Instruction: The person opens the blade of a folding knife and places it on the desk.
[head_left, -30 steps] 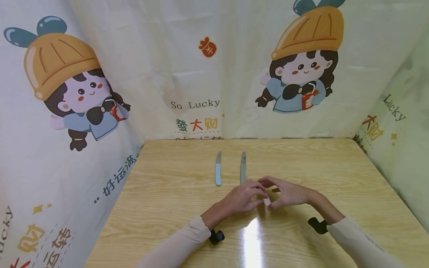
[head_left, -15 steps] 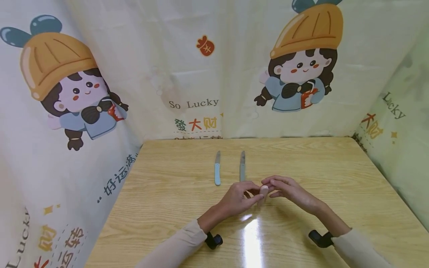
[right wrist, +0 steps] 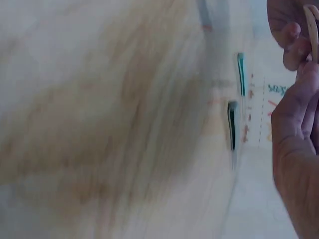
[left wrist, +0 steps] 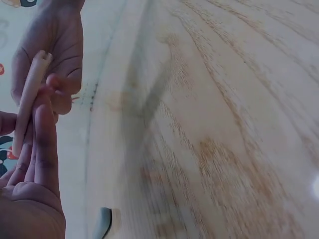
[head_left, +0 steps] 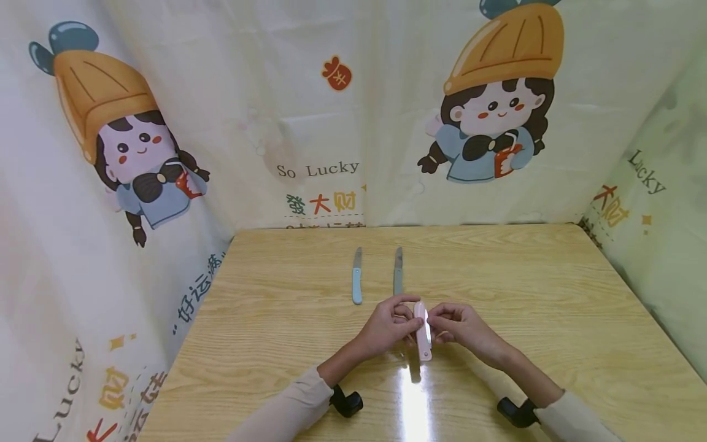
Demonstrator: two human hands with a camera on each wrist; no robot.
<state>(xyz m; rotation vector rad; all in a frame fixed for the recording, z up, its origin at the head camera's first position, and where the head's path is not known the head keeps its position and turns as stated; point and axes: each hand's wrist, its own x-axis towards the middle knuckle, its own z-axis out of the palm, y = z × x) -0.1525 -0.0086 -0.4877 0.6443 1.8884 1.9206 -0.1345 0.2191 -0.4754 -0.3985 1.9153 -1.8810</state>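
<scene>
In the head view a pink folding knife (head_left: 423, 345) is raised over the table, its flat side toward me and its pivot end down. My left hand (head_left: 382, 330) pinches the handle between thumb and fingers. The bright strip of the blade (head_left: 428, 331) shows along the handle's right edge, folded against it. At that edge my right hand (head_left: 471, 331) pinches the blade with thumb and fingertips. The left wrist view shows the pink handle (left wrist: 31, 92) edge-on between both hands. Beyond the left hand lie a light blue knife (head_left: 356, 285) and a grey knife (head_left: 398, 277), both unfolded.
The wooden table (head_left: 276, 344) ends at a printed curtain (head_left: 254, 92) behind and at both sides. A black camera (head_left: 347, 402) sits on the left wrist, another camera (head_left: 516, 412) on the right. Light glares off the table's front.
Both hands have shifted slightly left. The pink knife, earlier mostly hidden among the fingers, has turned so its flat side and blade strip show. The right fingers have come onto the blade edge.
</scene>
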